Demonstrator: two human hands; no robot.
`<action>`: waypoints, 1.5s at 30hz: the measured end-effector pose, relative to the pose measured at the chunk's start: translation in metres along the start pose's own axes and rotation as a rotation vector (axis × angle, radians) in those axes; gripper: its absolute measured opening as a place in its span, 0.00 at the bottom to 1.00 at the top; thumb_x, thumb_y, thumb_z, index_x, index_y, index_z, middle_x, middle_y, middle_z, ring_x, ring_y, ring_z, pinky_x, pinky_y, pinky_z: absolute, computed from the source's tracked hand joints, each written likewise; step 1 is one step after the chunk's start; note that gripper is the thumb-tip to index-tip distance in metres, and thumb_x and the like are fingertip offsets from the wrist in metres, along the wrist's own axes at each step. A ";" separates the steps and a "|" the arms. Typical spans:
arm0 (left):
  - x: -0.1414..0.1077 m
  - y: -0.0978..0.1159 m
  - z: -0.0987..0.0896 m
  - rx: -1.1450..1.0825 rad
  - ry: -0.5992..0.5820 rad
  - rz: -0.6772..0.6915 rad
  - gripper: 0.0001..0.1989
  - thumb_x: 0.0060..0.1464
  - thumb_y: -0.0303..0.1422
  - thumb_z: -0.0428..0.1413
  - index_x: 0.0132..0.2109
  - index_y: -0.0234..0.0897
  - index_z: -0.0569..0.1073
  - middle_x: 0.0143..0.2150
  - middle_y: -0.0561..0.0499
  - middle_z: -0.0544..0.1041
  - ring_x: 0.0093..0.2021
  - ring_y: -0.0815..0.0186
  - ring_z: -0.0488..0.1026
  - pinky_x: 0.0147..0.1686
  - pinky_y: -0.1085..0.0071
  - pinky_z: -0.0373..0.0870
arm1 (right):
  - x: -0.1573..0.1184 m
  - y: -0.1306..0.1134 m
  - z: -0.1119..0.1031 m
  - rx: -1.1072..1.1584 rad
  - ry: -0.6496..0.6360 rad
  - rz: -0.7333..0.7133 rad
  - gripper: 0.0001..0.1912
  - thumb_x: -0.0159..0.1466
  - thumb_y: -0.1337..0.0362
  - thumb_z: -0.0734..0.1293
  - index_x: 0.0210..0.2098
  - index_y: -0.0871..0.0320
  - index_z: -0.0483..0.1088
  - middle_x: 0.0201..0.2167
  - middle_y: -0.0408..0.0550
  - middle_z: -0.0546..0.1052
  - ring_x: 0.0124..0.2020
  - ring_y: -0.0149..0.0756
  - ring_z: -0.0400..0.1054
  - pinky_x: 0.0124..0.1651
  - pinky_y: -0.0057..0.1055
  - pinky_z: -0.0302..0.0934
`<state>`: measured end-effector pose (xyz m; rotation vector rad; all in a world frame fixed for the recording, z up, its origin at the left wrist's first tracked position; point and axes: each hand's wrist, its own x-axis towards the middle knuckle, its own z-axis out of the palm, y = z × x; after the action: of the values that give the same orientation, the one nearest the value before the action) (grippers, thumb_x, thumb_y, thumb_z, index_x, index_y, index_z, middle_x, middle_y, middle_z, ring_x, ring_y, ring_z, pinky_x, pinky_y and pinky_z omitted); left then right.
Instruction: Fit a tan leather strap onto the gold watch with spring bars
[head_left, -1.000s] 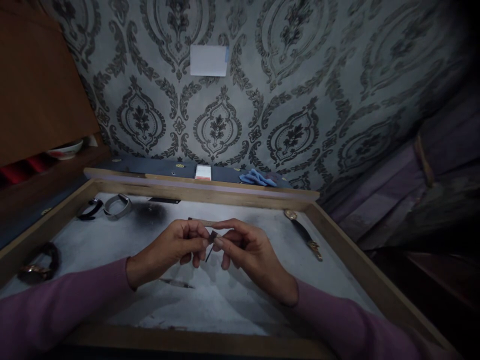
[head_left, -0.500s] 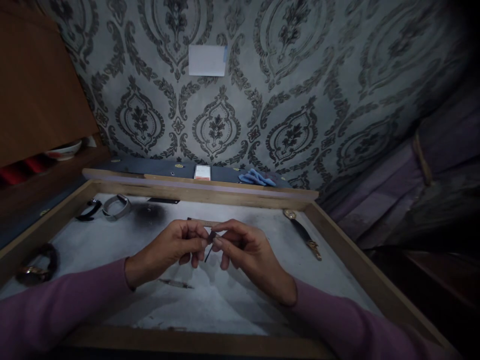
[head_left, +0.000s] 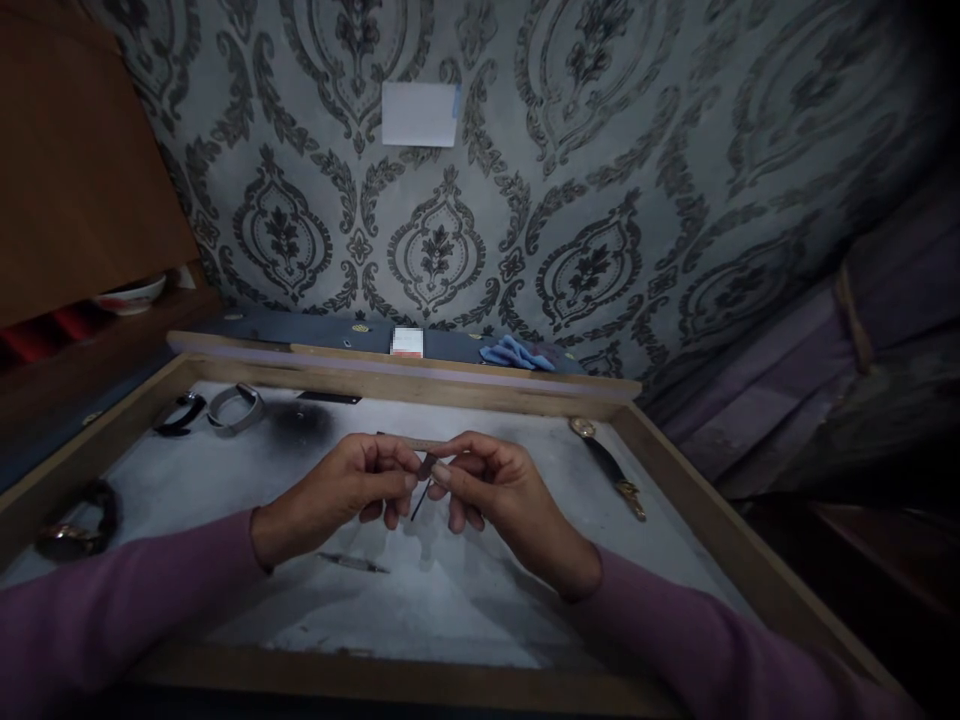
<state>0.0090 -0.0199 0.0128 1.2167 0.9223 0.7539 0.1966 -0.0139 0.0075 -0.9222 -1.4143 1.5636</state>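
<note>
My left hand (head_left: 358,487) and my right hand (head_left: 501,497) meet above the white board, thumbs and fingertips pinched on a small dark strip (head_left: 427,466), possibly the end of a watch strap. A thin dark piece (head_left: 420,502) slants down below the fingertips; whether it belongs to the strip I cannot tell. Just behind the fingers shows a light brown strip (head_left: 411,442), partly hidden by them. A slim metal tool with pointed ends (head_left: 354,563) lies on the board below my left hand.
A wooden rim (head_left: 405,368) surrounds the white board (head_left: 277,490). At left lie a dark watch (head_left: 79,530), a black-strapped watch (head_left: 180,412) and a grey band (head_left: 235,410). At right is a watch with a black strap (head_left: 609,467). Behind the rim lie a blue cloth (head_left: 516,352) and a small box (head_left: 408,342).
The view has shifted slightly. Both hands keep their pinch on the dark strip, and my right fingers have shifted a little, showing more of it.
</note>
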 end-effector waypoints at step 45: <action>0.003 -0.006 -0.003 0.032 -0.025 -0.041 0.09 0.47 0.36 0.59 0.30 0.35 0.72 0.19 0.56 0.71 0.17 0.75 0.64 0.18 0.77 0.50 | 0.003 0.000 0.001 0.028 -0.002 0.071 0.16 0.52 0.56 0.75 0.34 0.60 0.73 0.19 0.41 0.76 0.12 0.23 0.64 0.14 0.19 0.47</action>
<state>0.0075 -0.0170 0.0065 1.2294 0.9389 0.6921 0.1941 -0.0119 0.0072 -0.9636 -1.3707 1.6328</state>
